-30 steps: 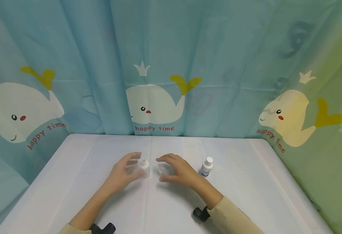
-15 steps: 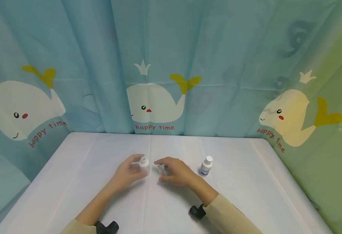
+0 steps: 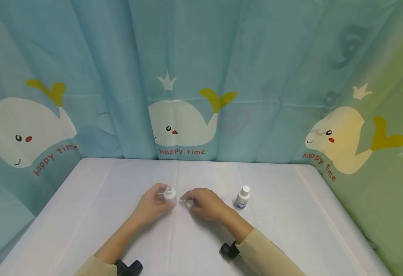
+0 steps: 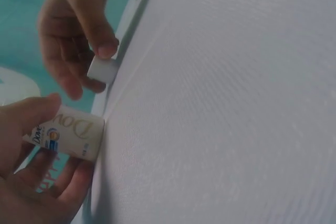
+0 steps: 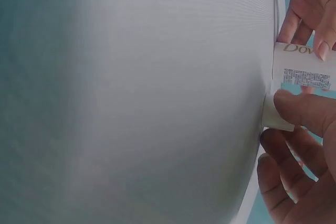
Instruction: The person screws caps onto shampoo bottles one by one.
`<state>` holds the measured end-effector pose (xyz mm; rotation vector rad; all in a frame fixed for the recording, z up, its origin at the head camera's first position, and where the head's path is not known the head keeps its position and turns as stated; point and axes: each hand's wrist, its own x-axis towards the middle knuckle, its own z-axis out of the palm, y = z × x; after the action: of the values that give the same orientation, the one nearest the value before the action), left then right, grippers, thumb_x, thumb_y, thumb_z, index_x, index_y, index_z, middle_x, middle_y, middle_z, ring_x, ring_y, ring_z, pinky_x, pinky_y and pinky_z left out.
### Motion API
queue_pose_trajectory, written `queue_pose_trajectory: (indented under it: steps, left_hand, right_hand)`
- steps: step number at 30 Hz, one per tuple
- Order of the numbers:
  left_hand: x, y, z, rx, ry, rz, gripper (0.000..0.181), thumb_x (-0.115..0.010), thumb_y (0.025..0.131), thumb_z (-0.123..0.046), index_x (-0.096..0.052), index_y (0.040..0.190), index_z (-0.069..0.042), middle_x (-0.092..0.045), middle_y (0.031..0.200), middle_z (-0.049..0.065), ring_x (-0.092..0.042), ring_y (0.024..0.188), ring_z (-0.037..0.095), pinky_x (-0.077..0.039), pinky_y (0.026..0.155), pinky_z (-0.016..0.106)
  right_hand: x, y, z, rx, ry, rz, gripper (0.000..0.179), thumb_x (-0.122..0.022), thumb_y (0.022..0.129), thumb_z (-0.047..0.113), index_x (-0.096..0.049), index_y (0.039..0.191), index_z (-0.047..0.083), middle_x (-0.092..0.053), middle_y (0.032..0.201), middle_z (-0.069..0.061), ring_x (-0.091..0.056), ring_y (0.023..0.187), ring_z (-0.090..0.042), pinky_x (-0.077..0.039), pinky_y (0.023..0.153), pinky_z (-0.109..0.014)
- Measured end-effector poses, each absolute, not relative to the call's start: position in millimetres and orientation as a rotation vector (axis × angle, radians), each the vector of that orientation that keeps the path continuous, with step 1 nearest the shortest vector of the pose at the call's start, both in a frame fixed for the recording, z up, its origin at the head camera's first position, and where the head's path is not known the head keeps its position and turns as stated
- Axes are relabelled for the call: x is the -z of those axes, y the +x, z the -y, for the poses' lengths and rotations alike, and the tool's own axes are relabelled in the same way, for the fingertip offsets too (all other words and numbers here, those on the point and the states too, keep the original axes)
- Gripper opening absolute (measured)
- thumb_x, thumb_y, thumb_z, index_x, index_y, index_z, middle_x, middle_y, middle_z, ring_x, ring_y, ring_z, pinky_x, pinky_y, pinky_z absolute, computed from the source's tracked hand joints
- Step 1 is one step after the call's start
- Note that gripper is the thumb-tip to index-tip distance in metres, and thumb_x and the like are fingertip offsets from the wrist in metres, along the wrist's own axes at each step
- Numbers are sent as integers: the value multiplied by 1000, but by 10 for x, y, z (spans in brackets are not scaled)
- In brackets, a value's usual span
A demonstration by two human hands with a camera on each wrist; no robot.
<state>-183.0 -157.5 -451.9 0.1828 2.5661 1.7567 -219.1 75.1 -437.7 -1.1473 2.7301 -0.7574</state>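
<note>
A small white Dove bottle (image 3: 170,195) stands upright on the table, its narrow neck uncapped. My left hand (image 3: 151,204) holds it from the left, thumb on the near side and fingers on the far side; the gold lettering shows in the left wrist view on the bottle (image 4: 79,132). Just right of it, my right hand (image 3: 207,204) pinches a small white cap (image 3: 189,203) between thumb and finger. Low at the tabletop, the cap (image 5: 275,113) shows beside the bottle (image 5: 303,66) in the right wrist view. A gap separates cap and bottle in the head view.
A second small white bottle (image 3: 242,199) with a blue label and its cap on stands right of my right hand. The white table (image 3: 284,230) ends at the back against a blue-green whale curtain (image 3: 270,50). Black wrist cameras sit at both sleeves.
My left hand has closed in around the uncapped bottle. The right fingers have come down and together onto the cap. The second bottle stays in place.
</note>
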Motion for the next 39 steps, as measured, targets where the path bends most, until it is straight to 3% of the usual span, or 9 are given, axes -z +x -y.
queue_pose_trajectory:
  steps: [13, 19, 25, 32, 39]
  left_hand:
    - [4474, -1744, 1538, -1753, 184, -2563, 45, -80, 82, -13, -60, 122, -12, -64, 125, 12, -65, 111, 31, -54, 96, 45]
    - [4393, -1651, 1499, -1792, 372, -2511, 46, -81, 83, -17, -59, 124, -12, -64, 122, 11, -63, 114, 28, -54, 97, 37]
    - [4308, -1548, 1417, -1794, 529, -2427, 47, -82, 83, -20, -60, 123, -14, -65, 120, 7, -64, 108, 24, -55, 92, 29]
    - [4268, -1445, 1314, -1778, 692, -2344, 44, -82, 83, -19, -61, 122, -15, -65, 116, 4, -64, 104, 23, -55, 94, 36]
    - [4232, -1442, 1259, -1749, 705, -2287, 43, -81, 84, -21, -61, 122, -16, -64, 118, 5, -64, 106, 26, -56, 92, 35]
  right_hand:
    - [4304, -2114, -854, 996, -1119, -2690, 28, -75, 87, 11, -72, 114, 15, -72, 109, 5, -63, 92, -7, -53, 82, -25]
    - [4156, -1968, -1005, 1143, -1200, -2616, 25, -75, 86, 10, -73, 111, 14, -73, 105, 3, -63, 89, -6, -54, 68, -21]
    - [3977, -1809, -1201, 1222, -1383, -2619, 25, -75, 88, 11, -72, 112, 17, -73, 103, 3, -63, 90, -5, -55, 69, -23]
    - [3802, -1678, -1295, 1418, -1513, -2531, 23, -75, 90, 11, -70, 111, 15, -72, 107, 4, -63, 91, -9, -57, 69, -24]
    - [3678, -1603, -1316, 1474, -1622, -2500, 26, -75, 88, 6, -69, 112, 14, -71, 110, 0, -65, 95, -11, -57, 69, -25]
